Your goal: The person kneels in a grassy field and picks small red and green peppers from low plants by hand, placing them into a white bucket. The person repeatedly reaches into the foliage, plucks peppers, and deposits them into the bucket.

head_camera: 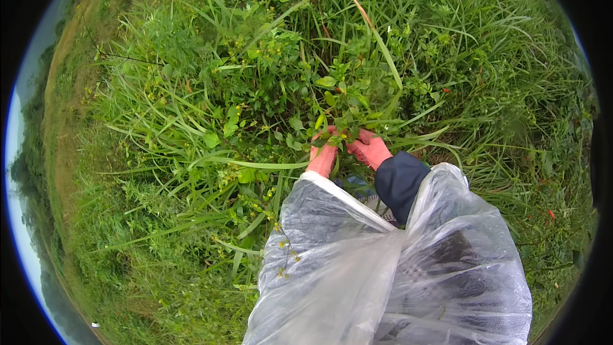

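My left hand (323,155), in a pink knit glove, reaches in among the leaves of a pepper plant (349,98). Its fingertips are hidden by foliage. A yellow-green pepper (319,121) hangs just above it. Close on the right, my right hand (371,150) wears a matching glove and has its fingers bent towards the same stems. Leaves cover its fingertips, so what either hand grips does not show. A dark sleeve (401,184) covers my right wrist, and a clear plastic rain poncho (345,268) drapes over my arms and body.
Long grass (431,5) and weeds with small yellow flowers (230,182) crowd around the plant. A red pepper (446,90) shows to the right, and another red pepper (551,214) lower down. A brown dry strip of ground (64,120) curves along the left.
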{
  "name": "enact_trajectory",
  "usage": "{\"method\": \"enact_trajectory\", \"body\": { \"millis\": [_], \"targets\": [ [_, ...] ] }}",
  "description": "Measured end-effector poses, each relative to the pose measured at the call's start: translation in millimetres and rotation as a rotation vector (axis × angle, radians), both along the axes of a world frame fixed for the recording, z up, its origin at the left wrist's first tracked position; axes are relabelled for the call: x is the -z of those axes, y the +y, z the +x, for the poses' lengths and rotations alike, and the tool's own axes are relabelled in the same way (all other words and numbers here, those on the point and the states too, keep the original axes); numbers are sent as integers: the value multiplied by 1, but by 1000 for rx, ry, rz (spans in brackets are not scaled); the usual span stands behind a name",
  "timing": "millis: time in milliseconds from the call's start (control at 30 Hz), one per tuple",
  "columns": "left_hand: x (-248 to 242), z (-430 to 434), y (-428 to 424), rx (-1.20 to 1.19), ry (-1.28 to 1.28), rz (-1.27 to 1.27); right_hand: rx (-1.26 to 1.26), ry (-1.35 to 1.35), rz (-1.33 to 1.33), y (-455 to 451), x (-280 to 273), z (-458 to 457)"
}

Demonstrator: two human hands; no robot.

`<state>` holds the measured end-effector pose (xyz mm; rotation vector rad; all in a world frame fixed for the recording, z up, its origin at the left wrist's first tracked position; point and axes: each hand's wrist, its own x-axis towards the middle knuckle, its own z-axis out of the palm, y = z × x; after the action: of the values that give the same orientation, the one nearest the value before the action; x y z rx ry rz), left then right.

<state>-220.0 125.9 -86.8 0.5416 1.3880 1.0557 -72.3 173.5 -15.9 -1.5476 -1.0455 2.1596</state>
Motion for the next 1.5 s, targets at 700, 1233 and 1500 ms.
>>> {"method": "enact_trajectory", "body": {
  "millis": [700, 1233, 1500],
  "targets": [
    [-7, 8, 16, -217, 177, 19, 201, 360, -151, 12, -65, -2],
    [-21, 16, 20, -86, 639, 92, 309, 8, 329, 9, -54, -16],
    [-42, 26, 20, -244, 418, 135, 214, -4, 192, 17, -53, -8]
  ]
}}
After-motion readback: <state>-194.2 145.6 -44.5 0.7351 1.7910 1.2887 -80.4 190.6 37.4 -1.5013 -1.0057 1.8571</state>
